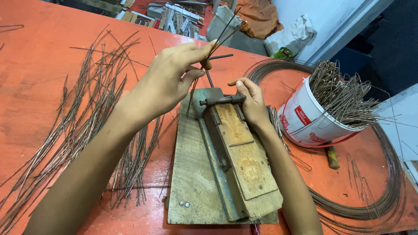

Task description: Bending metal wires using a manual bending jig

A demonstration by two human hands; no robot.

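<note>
My left hand pinches a few thin straight wires above the far end of a wooden and metal bending jig; the wires slant up to the right. My right hand rests on the jig's right side, fingers curled by its metal crossbar and upright pin. The jig sits on a wooden board on the orange table.
Many loose straight wires lie spread on the left. A tilted white bucket at right holds several bent wire pieces. A large wire coil loops around it. Clutter, cloth and a white wall stand beyond the far edge.
</note>
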